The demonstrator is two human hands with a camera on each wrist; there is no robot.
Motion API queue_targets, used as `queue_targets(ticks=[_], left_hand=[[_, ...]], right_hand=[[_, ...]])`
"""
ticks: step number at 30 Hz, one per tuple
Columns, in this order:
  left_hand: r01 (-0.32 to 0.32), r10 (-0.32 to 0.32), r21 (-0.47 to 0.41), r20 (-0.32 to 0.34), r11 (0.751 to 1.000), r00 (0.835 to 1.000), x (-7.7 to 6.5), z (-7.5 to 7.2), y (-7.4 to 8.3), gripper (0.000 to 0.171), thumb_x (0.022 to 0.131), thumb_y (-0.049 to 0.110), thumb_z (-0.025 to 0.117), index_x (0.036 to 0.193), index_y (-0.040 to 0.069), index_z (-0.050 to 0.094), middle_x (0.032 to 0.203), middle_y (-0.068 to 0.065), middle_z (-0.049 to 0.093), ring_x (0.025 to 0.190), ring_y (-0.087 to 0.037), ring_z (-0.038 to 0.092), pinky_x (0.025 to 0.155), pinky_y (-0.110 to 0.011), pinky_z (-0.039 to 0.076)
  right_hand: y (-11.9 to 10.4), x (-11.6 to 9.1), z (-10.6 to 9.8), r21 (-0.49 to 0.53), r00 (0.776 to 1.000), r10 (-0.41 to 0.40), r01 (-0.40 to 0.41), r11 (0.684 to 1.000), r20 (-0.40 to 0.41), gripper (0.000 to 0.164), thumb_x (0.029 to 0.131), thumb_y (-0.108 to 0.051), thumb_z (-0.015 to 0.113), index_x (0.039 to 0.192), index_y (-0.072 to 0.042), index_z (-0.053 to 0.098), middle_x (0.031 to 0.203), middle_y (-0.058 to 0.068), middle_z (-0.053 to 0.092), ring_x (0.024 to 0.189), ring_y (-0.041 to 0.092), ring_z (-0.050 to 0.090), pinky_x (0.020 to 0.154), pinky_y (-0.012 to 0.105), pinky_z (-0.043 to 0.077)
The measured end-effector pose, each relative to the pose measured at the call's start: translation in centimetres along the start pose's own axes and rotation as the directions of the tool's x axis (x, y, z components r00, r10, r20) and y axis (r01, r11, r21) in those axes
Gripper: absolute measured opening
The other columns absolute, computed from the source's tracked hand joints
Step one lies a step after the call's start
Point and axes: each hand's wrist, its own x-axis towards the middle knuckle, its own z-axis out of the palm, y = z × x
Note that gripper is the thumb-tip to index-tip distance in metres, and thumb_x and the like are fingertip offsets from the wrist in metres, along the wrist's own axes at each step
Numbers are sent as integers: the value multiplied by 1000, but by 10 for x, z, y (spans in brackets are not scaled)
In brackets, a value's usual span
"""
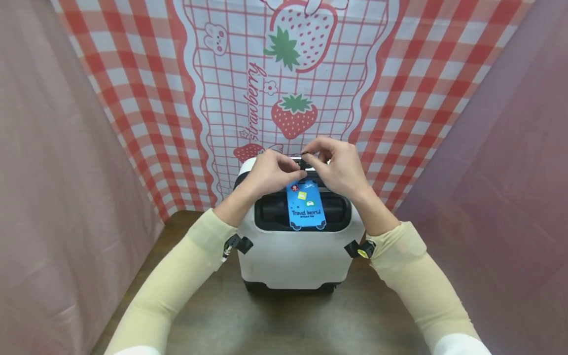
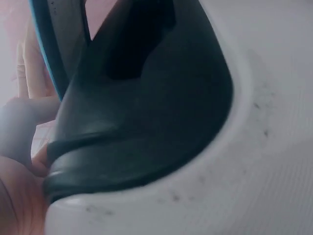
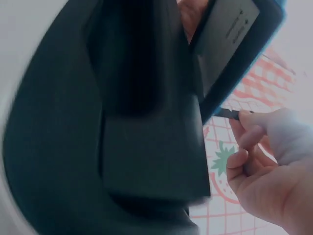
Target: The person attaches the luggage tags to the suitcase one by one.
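Note:
A blue luggage tag (image 1: 306,209) with "Travel world" lettering hangs over the black handle (image 1: 339,209) of a white suitcase (image 1: 295,259). Above the tag, my right hand (image 1: 340,165) pinches its short black strap (image 3: 226,113) between thumb and forefinger. My left hand (image 1: 269,173) is at the same strap from the other side, thumb and fingers closed on it near the tag's top. In the right wrist view, the tag's back shows a white label (image 3: 227,39). The left wrist view is filled by the handle's dark recess (image 2: 146,112), with part of the left hand at the edge.
The suitcase stands upright on a brown wooden table (image 1: 222,325). Behind it hangs a red-and-white checked cloth (image 1: 146,98) with strawberry prints. Pinkish curtains (image 1: 57,172) hang on both sides.

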Motion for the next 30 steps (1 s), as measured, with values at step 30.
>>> queue_targets(ticks=[30], left_hand=[[-53, 54, 66, -10, 996, 999, 4, 3, -7, 22, 98, 28, 77, 104, 9, 85, 94, -5, 83, 88, -18, 75, 84, -35, 62]], right_hand=[[3, 10, 4, -4, 999, 40, -40, 999, -27, 13, 101, -20, 75, 107, -10, 80, 80, 8, 70, 66, 21, 52, 55, 26, 39]])
